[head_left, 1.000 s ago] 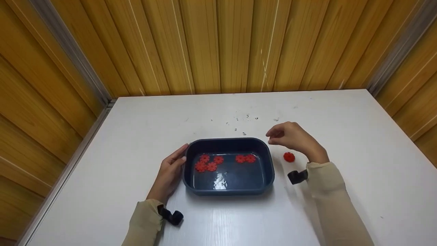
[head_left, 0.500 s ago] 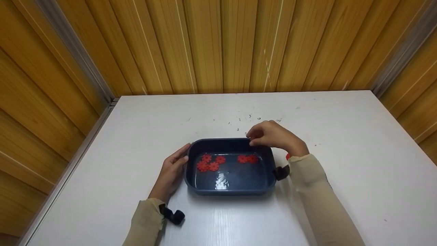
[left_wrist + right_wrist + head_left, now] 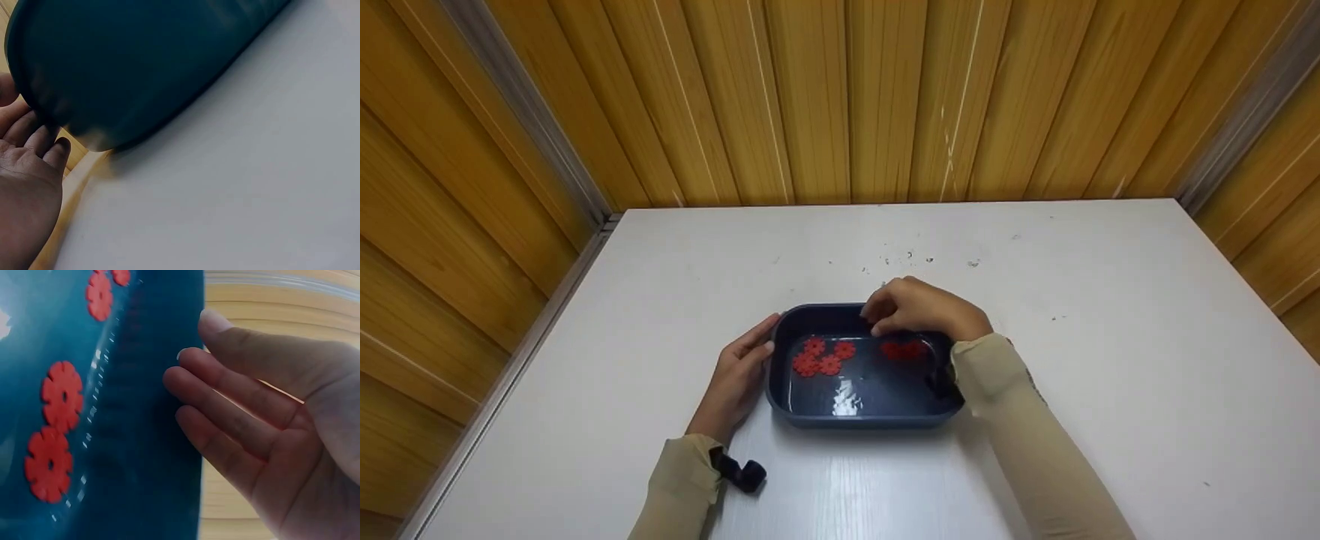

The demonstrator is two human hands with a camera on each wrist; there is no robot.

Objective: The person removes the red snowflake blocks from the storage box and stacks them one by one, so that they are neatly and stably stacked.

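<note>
A dark blue rectangular tub (image 3: 866,422) sits on the white table. Toothed red plastic discs (image 3: 829,365) lie inside it in a left cluster and a right pair; in the right wrist view two discs (image 3: 62,396) overlap beside the wall. My left hand (image 3: 735,371) rests against the tub's left side, thumb at the rim and fingers stretched along the outer wall. In the left wrist view those fingers (image 3: 42,138) touch the tub's edge. Over the back wall reaches my right hand (image 3: 926,309), fingers loosely bent; the right wrist view shows nothing held, though the index finger is not clearly seen.
Yellow wood-grain panels (image 3: 877,105) rise behind the table (image 3: 682,262) and along both sides. Black wrist mounts (image 3: 742,474) are strapped at the cuffs. The right sleeve (image 3: 1020,420) covers the spot to the right of the tub.
My right hand has moved left from beside the tub to over its back wall. The lone red disc on the table is now covered by the right sleeve. The left hand stays put.
</note>
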